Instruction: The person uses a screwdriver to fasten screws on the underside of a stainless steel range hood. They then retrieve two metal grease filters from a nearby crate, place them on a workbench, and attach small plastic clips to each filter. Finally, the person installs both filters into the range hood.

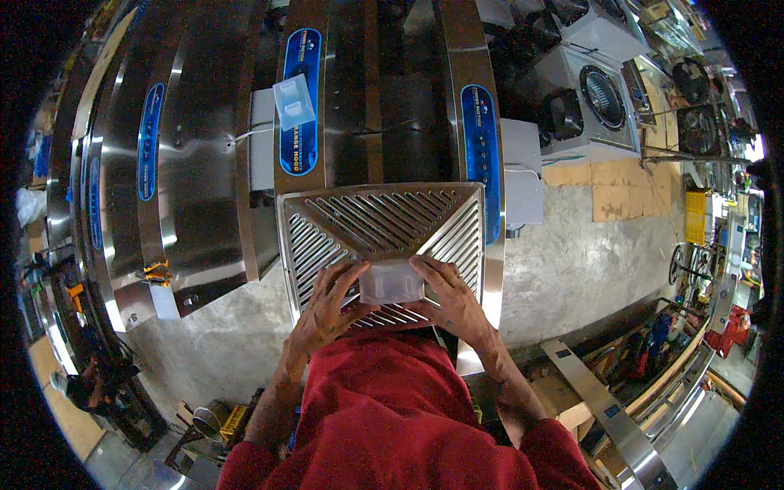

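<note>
A square metal filter panel (380,219) with slanted slots in triangular fields lies in front of my body, over the front part of a steel range hood (347,155). At its near middle is a small translucent plastic cup (391,282), seemingly an oil cup. My left hand (329,300) closes on the cup's left end, thumb low and fingers along the upper edge. On the opposite end, my right hand (454,299) grips it in the same way. Whether the cup touches the panel beneath cannot be made out.
A second translucent cup (294,102) rests on the hood's blue label strip (300,151). Another steel hood (200,163) stands left, with an orange clip-like tool (157,273) at its near end. White fan housings (592,106) and cardboard (629,189) lie right, on concrete floor (572,269).
</note>
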The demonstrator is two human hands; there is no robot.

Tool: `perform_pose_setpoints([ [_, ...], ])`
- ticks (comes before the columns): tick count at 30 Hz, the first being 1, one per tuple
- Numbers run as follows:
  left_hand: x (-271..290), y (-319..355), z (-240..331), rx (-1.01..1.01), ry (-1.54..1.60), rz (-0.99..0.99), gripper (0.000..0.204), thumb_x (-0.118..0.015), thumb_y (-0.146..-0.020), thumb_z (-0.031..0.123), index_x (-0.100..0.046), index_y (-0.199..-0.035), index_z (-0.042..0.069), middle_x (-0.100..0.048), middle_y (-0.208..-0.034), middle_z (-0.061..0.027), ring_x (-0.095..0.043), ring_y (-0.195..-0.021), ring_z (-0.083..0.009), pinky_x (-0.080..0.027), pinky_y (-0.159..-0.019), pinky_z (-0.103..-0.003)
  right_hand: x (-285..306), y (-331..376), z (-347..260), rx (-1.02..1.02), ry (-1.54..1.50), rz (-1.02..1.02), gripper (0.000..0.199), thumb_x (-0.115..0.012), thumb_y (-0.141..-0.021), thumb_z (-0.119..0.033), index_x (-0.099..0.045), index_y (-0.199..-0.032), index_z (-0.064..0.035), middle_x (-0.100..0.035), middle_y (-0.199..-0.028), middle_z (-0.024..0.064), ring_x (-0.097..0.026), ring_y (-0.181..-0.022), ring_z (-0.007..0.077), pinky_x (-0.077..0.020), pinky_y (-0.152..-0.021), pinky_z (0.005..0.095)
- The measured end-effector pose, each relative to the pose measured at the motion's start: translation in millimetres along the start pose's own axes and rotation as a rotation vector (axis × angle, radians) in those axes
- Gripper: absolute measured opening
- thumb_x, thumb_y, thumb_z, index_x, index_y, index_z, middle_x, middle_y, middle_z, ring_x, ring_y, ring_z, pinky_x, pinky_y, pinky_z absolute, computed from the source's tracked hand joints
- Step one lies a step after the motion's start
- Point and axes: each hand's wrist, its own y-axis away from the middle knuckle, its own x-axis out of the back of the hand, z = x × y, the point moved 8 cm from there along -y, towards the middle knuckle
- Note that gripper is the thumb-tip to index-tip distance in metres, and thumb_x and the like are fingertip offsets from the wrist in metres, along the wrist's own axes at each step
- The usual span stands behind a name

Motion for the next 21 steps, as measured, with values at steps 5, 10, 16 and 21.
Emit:
perform_pose_setpoints([
  [5, -2, -4, 2, -0.044, -0.147, -0.068, 0.079, -0.083, -0.09, 0.038, -0.049, -0.157, 0.013, -0.049, -0.158, -0.0136, -0.047, -0.147, -0.038, -0.029, -0.126, -0.065, 1, 2, 1, -0.006, -0.033, -0.016, 0.08, -0.088, -0.084, -0.021, -0.052, -0.155, -0.0109, -0.056, -0.152, 0.0149, -0.055, -0.137, 0.0369, -0.0508, -0.114, 0.0451],
  [10, -5, -2, -5, -0.049, -0.091, -0.08, 0.083, -0.083, -0.09, 0.04, -0.045, -0.159, 0.012, -0.049, -0.159, -0.0124, -0.045, -0.15, -0.035, -0.027, -0.127, -0.066, -1, 1, 2, -0.03, -0.019, -0.037, 0.08, -0.087, -0.086, -0.02, -0.051, -0.156, -0.0118, -0.054, -0.153, 0.0163, -0.054, -0.138, 0.0381, -0.0506, -0.114, 0.0459],
  [16, -9, 2, -8, -0.062, -0.161, -0.043, 0.084, -0.083, -0.089, 0.042, -0.046, -0.159, 0.014, -0.05, -0.159, -0.0124, -0.044, -0.15, -0.0374, -0.027, -0.126, -0.065, 1, -1, -4, -0.043, 0.017, -0.036, 0.078, -0.087, -0.085, -0.021, -0.053, -0.155, -0.0125, -0.054, -0.153, 0.0149, -0.052, -0.14, 0.0398, -0.0488, -0.116, 0.0484],
  [21, -3, -2, -1, -0.126, -0.366, -0.028, 0.09, -0.086, -0.085, 0.046, -0.046, -0.159, 0.016, -0.049, -0.161, -0.0111, -0.037, -0.153, -0.0431, -0.023, -0.126, -0.067, 12, -10, -7, 0.114, 0.169, 0.0, 0.077, -0.089, -0.081, -0.03, -0.058, -0.15, -0.0126, -0.053, -0.155, 0.0116, -0.042, -0.149, 0.0387, -0.0438, -0.121, 0.0503],
])
